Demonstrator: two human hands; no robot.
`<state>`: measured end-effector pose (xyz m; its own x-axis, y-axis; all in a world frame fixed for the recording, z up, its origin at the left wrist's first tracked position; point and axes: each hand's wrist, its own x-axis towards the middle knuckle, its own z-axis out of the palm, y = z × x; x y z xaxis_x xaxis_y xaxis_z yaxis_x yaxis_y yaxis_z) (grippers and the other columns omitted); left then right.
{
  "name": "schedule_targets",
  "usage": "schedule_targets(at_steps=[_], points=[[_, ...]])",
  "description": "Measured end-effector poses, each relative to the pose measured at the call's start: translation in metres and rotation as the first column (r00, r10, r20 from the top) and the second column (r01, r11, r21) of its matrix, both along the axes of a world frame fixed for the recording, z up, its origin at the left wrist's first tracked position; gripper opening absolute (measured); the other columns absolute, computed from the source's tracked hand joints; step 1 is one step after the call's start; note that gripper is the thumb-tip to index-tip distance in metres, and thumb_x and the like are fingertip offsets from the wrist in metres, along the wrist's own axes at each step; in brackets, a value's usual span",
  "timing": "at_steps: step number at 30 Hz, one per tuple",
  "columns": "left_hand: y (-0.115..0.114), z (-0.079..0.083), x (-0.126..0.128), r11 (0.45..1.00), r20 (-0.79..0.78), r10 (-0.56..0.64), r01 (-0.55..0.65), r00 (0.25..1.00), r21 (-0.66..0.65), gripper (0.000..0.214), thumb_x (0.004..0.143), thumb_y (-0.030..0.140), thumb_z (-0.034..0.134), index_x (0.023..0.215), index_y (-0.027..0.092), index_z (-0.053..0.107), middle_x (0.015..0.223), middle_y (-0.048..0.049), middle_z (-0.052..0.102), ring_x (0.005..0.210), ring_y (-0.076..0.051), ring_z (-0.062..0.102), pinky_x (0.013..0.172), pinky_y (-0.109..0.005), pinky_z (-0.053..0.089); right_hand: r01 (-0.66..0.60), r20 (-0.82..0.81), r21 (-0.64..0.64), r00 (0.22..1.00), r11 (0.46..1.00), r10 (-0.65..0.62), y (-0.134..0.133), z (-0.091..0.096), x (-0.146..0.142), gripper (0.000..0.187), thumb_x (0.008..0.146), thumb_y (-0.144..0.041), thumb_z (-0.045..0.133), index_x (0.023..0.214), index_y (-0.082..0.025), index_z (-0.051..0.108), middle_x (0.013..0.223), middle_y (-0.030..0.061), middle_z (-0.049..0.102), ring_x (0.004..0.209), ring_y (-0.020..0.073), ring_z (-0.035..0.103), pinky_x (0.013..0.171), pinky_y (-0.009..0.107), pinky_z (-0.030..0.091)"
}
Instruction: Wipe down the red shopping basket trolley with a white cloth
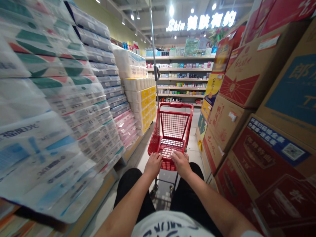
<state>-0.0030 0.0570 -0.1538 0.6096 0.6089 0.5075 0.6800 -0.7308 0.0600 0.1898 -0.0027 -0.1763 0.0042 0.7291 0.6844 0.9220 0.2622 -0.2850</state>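
A red plastic shopping cart with a mesh basket stands right in front of me, and its basket holds nothing. My left hand is curled over the left part of the cart's near edge. On the right part of the same edge lies my right hand, with its fingers bent over the rim. The two hands are a short gap apart. Both thumbs and the undersides of the fingers are partly hidden. Below the basket, the cart's dark frame and wheels show between my knees.
Tall stacks of wrapped paper packs line the left side. Piled cardboard boxes form the right side. A narrow tiled floor runs between them. Ahead are shelves of small goods and a thin upright pole.
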Motion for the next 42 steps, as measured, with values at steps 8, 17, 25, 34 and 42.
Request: schedule_targets(at_steps=[8, 17, 25, 34, 42], points=[[0.007, 0.004, -0.003, 1.0, -0.025, -0.002, 0.002, 1.0, -0.023, 0.025, 0.091, 0.022, 0.042, 0.109, 0.018, 0.059, 0.102, -0.0076, 0.06, 0.101, -0.021, 0.052, 0.104, -0.047, 0.037, -0.188, 0.126, 0.113, 0.977, 0.976, 0.173, -0.001, 0.002, 0.005, 0.032, 0.092, -0.012, 0.044, 0.117, -0.02, 0.063, 0.122, 0.0093, 0.061, 0.119, 0.0228, 0.049, 0.098, 0.042, 0.042], [0.011, 0.006, -0.01, 0.999, 0.016, -0.005, 0.006, 1.0, -0.049, 0.026, 0.09, 0.019, 0.041, 0.104, 0.02, 0.063, 0.1, -0.0068, 0.063, 0.098, -0.02, 0.055, 0.105, -0.046, 0.037, -0.217, 0.109, 0.11, 0.973, 0.97, 0.205, -0.014, 0.001, 0.01, 0.048, 0.091, -0.008, 0.039, 0.136, -0.023, 0.047, 0.134, 0.009, 0.052, 0.127, 0.0214, 0.043, 0.104, 0.044, 0.043], [0.022, 0.006, -0.017, 0.996, 0.037, 0.032, -0.029, 0.999, -0.08, 0.026, 0.088, 0.018, 0.043, 0.102, 0.02, 0.064, 0.102, -0.0079, 0.064, 0.103, -0.022, 0.055, 0.106, -0.048, 0.036, -0.224, 0.188, 0.027, 0.958, 0.974, 0.215, 0.004, 0.006, 0.003, 0.045, 0.089, -0.01, 0.044, 0.131, -0.023, 0.053, 0.128, 0.0101, 0.058, 0.12, 0.023, 0.049, 0.099, 0.044, 0.047], [0.03, -0.002, -0.024, 0.994, -0.001, 0.078, -0.078, 0.997, -0.078, 0.025, 0.089, 0.022, 0.044, 0.106, 0.018, 0.063, 0.109, -0.0088, 0.063, 0.116, -0.025, 0.05, 0.107, -0.05, 0.034, -0.234, 0.141, 0.055, 0.964, 0.971, 0.225, -0.003, 0.01, -0.009, 0.041, 0.09, -0.011, 0.044, 0.127, -0.023, 0.057, 0.122, 0.0096, 0.06, 0.112, 0.024, 0.051, 0.097, 0.045, 0.047], [0.028, -0.004, -0.031, 0.994, 0.024, 0.084, -0.082, 0.996, -0.075, 0.024, 0.089, 0.025, 0.047, 0.105, 0.02, 0.064, 0.11, -0.0082, 0.063, 0.118, -0.026, 0.049, 0.106, -0.051, 0.034, -0.238, 0.103, 0.127, 0.969, 0.963, 0.225, -0.008, 0.0, -0.009, 0.037, 0.092, -0.013, 0.041, 0.121, -0.026, 0.061, 0.119, 0.0089, 0.058, 0.112, 0.0224, 0.051, 0.096, 0.041, 0.048]])
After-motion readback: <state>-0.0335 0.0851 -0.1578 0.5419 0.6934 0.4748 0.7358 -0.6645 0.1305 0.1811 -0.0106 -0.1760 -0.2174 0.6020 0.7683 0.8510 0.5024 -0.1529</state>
